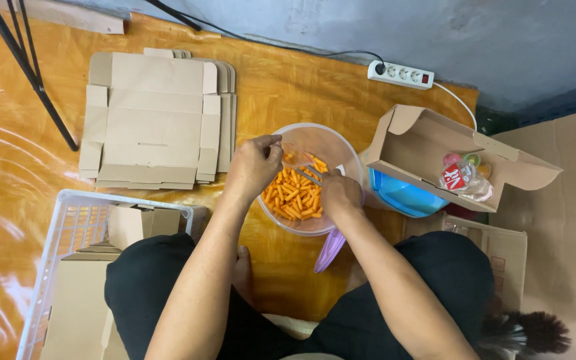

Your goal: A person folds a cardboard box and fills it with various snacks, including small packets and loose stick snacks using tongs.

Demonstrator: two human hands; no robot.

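both grips pinched on clear bag (299,160), left hand (253,167), right hand (340,193), over bowl (341,143) of orange sticks (295,197)

Bright, sharp; glare on orange floor (8,173)

**What lies on the floor before me**

I sit on a glossy orange floor mat (21,153). On it lie a stack of flattened cardboard boxes (158,120), a clear plastic tub of orange snack sticks (315,220), a blue bowl (401,197) just beside the tub, a white power strip (400,75) near the wall, and a white plastic crate (68,220) by my left knee. An open cardboard box (435,150) rests over the bowl.
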